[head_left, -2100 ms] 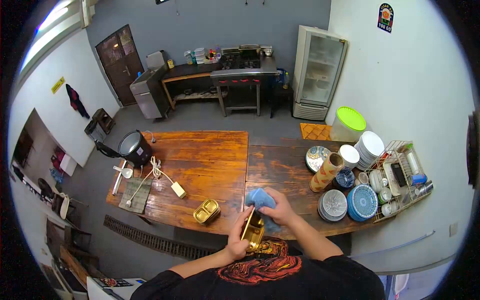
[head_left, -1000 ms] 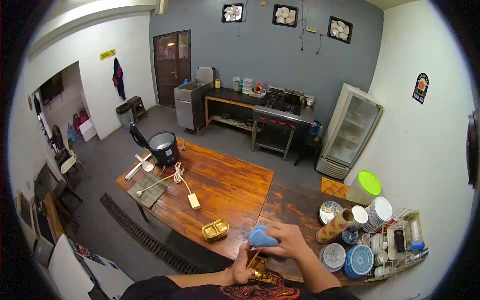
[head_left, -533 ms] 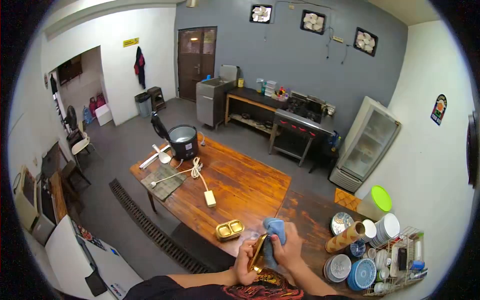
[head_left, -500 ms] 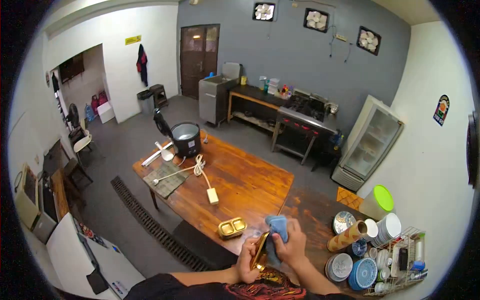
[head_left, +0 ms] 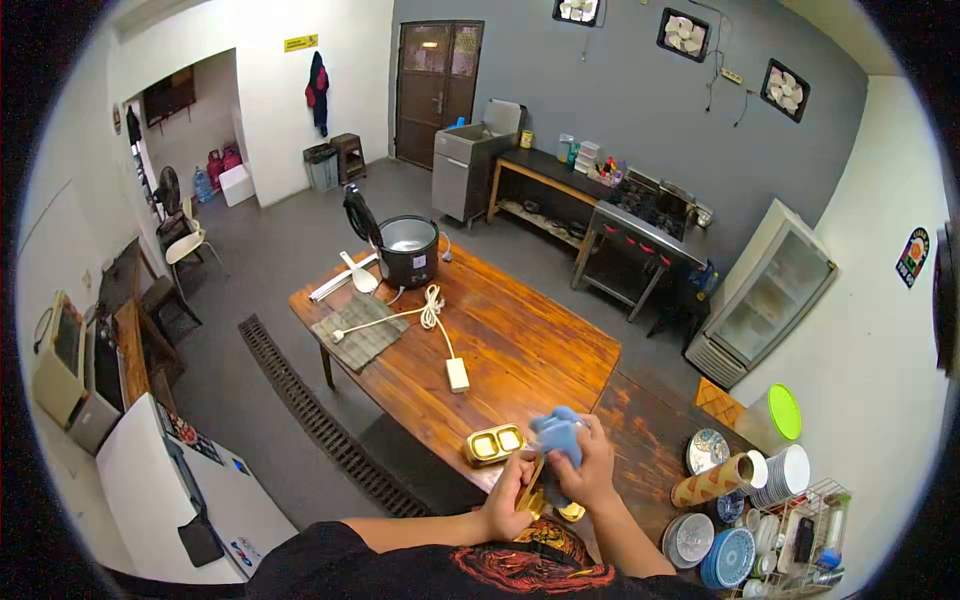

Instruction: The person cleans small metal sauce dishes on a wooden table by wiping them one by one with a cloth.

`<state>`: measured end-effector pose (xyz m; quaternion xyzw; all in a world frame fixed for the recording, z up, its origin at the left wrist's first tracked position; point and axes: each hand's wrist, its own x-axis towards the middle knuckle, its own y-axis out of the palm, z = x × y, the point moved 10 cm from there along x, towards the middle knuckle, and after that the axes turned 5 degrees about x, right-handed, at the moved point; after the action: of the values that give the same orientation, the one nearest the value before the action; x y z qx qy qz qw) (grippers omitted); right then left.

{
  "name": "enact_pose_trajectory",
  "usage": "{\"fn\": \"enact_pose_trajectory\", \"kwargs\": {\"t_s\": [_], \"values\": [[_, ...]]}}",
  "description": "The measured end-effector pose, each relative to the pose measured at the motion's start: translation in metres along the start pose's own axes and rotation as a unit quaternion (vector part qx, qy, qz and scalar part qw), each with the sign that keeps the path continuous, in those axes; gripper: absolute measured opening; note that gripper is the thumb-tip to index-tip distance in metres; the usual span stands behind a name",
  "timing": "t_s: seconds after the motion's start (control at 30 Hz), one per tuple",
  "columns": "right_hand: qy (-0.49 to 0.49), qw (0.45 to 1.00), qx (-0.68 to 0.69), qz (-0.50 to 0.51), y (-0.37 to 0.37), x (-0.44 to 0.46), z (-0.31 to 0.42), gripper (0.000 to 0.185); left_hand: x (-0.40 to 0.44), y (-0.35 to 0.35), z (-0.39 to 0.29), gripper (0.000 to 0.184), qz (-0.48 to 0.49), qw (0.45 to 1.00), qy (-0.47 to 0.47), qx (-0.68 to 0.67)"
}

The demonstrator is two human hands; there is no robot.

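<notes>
My left hand point(head_left: 508, 502) is closed around a shiny gold dish point(head_left: 537, 498), held tilted on edge just in front of my chest. My right hand point(head_left: 590, 468) grips a crumpled blue cloth point(head_left: 558, 432) close beside that dish; whether cloth and dish touch is hard to make out. Just beyond my left hand, a gold two-compartment dish point(head_left: 494, 443) sits on the wooden table point(head_left: 520, 350). A small gold piece point(head_left: 572, 512) shows below my right hand, mostly hidden.
A rice cooker point(head_left: 410, 250) with its lid up stands at the table's far end, near a white rice paddle point(head_left: 360, 275). A white extension cord point(head_left: 457, 374) lies mid-table. At right are stacked blue plates point(head_left: 730, 555), a patterned cylinder point(head_left: 712, 480) and a wire rack point(head_left: 825, 500).
The view has shifted, so the room appears lower and further right. My right hand still grips the cloth, now bunched higher, and the gold dish has turned more edge-on in my left hand.
</notes>
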<state>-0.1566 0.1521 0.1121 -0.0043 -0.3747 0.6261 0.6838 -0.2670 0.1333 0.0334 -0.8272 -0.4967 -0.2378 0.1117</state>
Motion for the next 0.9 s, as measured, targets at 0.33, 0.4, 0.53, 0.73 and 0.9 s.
{"fn": "enact_pose_trajectory", "kwargs": {"t_s": [0.33, 0.4, 0.53, 0.73, 0.9], "values": [[0.065, 0.993, -0.100, 0.024, 0.056, 0.012, -0.049, 0.032, -0.006, -0.040, 0.051, 0.045, -0.019, 0.989, -0.136, -0.061], [0.133, 0.984, -0.119, 0.005, 0.058, 0.007, -0.069, 0.032, -0.004, -0.044, 0.052, 0.043, 0.007, 0.990, -0.139, -0.019], [0.065, 0.983, -0.173, 0.004, 0.054, 0.008, -0.025, 0.037, 0.002, -0.033, 0.050, 0.038, 0.022, 0.990, -0.135, -0.025], [0.213, 0.950, -0.207, -0.093, -0.003, -0.017, -0.075, 0.042, 0.017, -0.015, 0.039, 0.036, 0.091, 0.989, -0.113, -0.017], [0.204, 0.944, -0.235, -0.107, -0.006, -0.026, -0.030, 0.036, -0.013, -0.002, 0.060, 0.036, 0.235, 0.902, 0.362, 0.005]]}}
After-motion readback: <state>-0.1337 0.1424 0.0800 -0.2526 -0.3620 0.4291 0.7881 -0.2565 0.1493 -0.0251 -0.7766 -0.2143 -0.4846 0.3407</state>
